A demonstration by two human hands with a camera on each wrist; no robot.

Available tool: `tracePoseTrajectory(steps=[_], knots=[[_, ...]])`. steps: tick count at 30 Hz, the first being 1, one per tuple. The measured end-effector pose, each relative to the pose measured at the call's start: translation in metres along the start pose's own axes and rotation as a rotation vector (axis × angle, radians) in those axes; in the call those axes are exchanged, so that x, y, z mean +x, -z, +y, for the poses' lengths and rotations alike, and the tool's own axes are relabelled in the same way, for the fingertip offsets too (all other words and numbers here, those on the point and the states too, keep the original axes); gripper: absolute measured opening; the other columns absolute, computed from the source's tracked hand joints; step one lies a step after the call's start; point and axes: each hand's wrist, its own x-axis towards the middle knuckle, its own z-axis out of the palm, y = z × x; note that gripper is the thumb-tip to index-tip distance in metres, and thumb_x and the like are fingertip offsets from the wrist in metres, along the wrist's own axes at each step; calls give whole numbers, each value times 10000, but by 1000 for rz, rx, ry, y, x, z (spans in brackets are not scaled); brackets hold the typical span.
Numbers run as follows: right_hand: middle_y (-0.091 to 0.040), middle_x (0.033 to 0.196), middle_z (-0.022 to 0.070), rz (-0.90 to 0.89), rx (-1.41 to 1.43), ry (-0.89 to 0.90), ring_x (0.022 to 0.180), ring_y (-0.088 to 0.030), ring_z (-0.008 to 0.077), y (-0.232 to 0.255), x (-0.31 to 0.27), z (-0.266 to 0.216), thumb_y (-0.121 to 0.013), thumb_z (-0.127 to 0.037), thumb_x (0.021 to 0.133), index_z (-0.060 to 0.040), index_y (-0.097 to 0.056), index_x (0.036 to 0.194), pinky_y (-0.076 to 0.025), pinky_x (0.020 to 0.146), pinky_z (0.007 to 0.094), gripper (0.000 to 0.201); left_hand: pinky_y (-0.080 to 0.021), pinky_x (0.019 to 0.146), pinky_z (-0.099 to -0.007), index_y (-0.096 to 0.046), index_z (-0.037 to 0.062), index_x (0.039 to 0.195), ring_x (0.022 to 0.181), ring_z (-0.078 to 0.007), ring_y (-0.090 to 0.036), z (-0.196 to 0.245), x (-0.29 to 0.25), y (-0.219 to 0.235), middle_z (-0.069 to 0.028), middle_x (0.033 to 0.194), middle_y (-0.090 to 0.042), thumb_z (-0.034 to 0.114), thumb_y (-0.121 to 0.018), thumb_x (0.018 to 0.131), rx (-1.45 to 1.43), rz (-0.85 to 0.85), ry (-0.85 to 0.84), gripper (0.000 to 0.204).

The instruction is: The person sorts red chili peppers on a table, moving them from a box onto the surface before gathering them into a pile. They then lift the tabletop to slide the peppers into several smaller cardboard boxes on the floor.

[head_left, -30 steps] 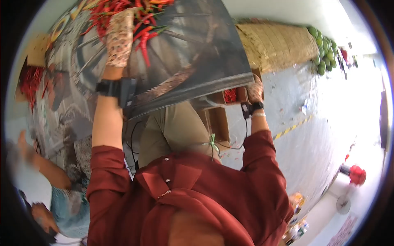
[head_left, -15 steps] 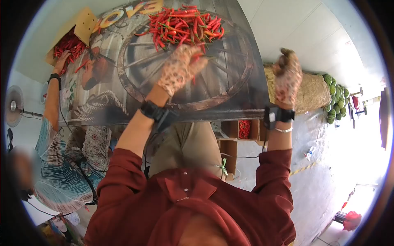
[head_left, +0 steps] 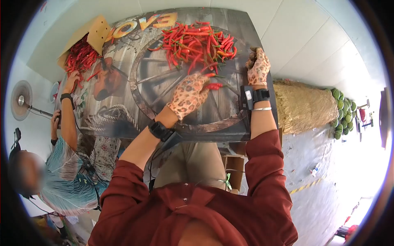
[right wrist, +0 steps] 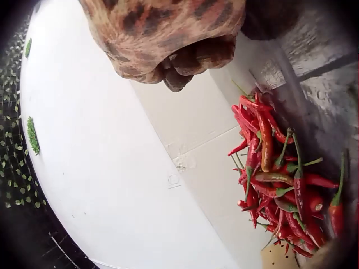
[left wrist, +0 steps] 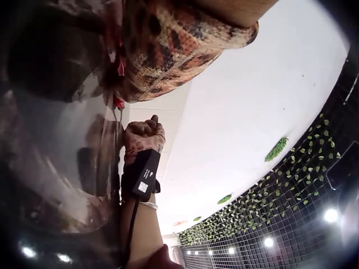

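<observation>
Both hands wear leopard-print gloves. My left hand (head_left: 188, 96) is low over the table in front of the chili pile, slightly blurred. A red chili (head_left: 213, 86) sticks out between its thumb and fingers, green stem pointing right, and a second chili lies just beyond. In the left wrist view, red shows under the gloved left hand (left wrist: 162, 50). My right hand (head_left: 258, 67) is at the table's right edge, its dark-tipped fingers curled in. The right wrist view shows this curled hand (right wrist: 174, 42) with nothing visible in it, beside the heap of red chilies (right wrist: 275, 185).
The main chili pile (head_left: 197, 45) covers the back of the printed table (head_left: 156, 88). At far left, another person's hand (head_left: 72, 80) reaches to a tipped carton (head_left: 100, 35) of chilies. An open box (head_left: 234, 174) is below the table; a wrapped bale (head_left: 305, 107) stands right.
My right hand has come up from the chili box below the table to the table's right edge. The left hand has drawn back from the pile toward the front. The head view has shifted.
</observation>
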Motion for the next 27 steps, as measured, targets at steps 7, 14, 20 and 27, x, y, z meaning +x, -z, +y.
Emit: tracePoseTrajectory(steps=[7,14,20,27], knots=[[-567,704,37,-22,65,-99,523,-481,110,-4,-3,-15,-562,-187,894,-22,-655,891,-399,457,254,189,-399,977,-397,-493,89,1273,1149,-319,-482,8,33,-1,-163,1236,-508,139,-580,778,63,3,-94,505],[-553,727,33,-63,70,-148,564,-475,108,-5,-2,-14,-510,-175,928,16,-628,1000,-405,499,241,236,-418,944,-395,-545,72,1186,1100,-310,-507,8,34,-2,-147,1182,-533,147,-608,743,93,-18,-169,453],[-549,716,39,-77,64,-124,549,-477,105,-3,2,-6,-506,-176,932,26,-626,1002,-407,484,241,245,-416,930,-400,-536,64,1170,1086,-319,-505,14,28,-6,-151,1135,-528,218,-644,729,167,-122,-47,480],[-556,713,35,-62,35,-122,531,-476,95,-4,4,-6,-512,-167,929,17,-627,1002,-420,484,234,229,-415,907,-415,-540,63,1130,1060,-321,-509,9,24,-12,-151,1086,-535,237,-653,726,164,-98,-49,454]])
